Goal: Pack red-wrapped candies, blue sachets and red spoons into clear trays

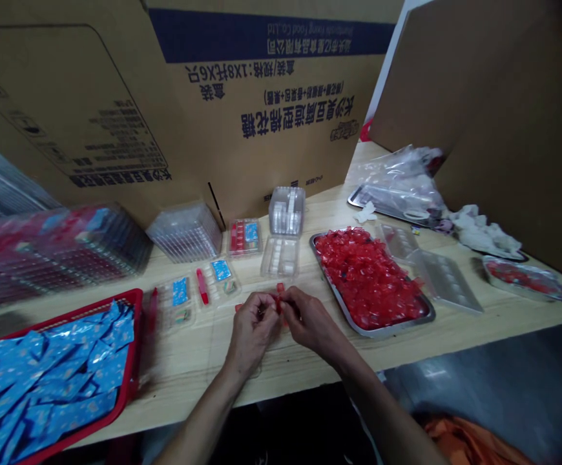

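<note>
Fingertips of my left hand (253,321) and right hand (310,321) pinch together on small red crinkly wrapped sweets (280,298): light, slippery; I'd grip the twisted ends.

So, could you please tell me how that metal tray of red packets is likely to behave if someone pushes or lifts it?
The metal tray looks rigid, so it would probably slide flat across the wooden table rather than flex. The red packets are heaped loosely above the rim, so some may spill if it is tilted or jolted. Their shiny wrappers suggest they shift easily.
</note>
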Available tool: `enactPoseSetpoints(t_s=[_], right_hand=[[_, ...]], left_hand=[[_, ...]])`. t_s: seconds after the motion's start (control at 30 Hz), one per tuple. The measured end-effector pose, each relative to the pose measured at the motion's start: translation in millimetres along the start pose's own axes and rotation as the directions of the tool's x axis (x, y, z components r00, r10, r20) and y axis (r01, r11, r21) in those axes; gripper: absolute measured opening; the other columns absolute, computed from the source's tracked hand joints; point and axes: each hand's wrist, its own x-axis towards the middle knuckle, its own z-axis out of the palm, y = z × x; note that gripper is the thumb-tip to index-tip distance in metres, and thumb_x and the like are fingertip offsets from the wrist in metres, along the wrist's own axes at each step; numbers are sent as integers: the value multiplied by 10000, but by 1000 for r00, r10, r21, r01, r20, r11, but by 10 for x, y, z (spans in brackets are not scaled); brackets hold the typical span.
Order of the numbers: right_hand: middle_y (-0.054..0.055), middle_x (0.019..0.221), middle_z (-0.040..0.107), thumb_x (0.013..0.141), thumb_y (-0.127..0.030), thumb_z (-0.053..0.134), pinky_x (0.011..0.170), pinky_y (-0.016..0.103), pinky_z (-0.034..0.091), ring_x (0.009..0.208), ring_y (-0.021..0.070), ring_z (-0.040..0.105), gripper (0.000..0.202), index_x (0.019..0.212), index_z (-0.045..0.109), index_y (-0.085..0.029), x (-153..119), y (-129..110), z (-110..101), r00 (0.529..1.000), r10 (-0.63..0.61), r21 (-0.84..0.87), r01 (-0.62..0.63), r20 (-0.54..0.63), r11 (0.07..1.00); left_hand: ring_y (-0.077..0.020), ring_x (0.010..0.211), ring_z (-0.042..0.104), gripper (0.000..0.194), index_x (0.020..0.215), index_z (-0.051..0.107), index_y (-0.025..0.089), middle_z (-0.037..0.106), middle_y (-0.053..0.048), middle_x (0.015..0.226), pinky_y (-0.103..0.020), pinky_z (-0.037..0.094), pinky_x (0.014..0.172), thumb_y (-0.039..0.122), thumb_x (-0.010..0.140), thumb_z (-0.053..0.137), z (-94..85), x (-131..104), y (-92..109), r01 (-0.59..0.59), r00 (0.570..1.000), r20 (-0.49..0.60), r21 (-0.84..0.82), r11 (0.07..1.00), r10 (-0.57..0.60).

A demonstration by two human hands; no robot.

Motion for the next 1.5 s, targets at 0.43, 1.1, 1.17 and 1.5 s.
enactPoseSetpoints(t_s=[0.43,1.1,1.17,1.5], right_hand=[[36,775,667,812,-110,486,628,254,408,676,161,595,159,903,603,-170,11,-1,74,999,47,-90,-49,-22,995],[-5,714,619,795,-62,464,599,233,340,654,145,560,172,808,553,-208,125,25,109,996,88,-102,-89,-13,991],[-7,687,607,787,-60,473,585,237,324,634,148,551,168,780,545,-212,136,43,144,995,91,-143,-94,-28,985],[20,704,640,868,-94,440,602,251,331,649,166,582,176,772,532,-210,34,48,-9,996,87,-169,-84,11,982]], left_hand=[[-212,981,590,160,763,607,189,636,-80,1018,-307,459,880,321,855,607,-48,50,-30,-49,996,70,-8,999,50],[-182,863,571,105,762,587,198,598,-48,914,-273,455,769,289,811,604,12,26,35,-84,996,-15,67,994,85],[-176,847,563,126,754,578,197,597,-42,894,-274,453,778,302,811,616,1,29,5,-77,997,-8,43,996,77],[-180,888,638,327,867,658,143,693,-96,996,-284,503,785,414,734,787,-66,-13,2,373,926,214,-411,832,-310]])
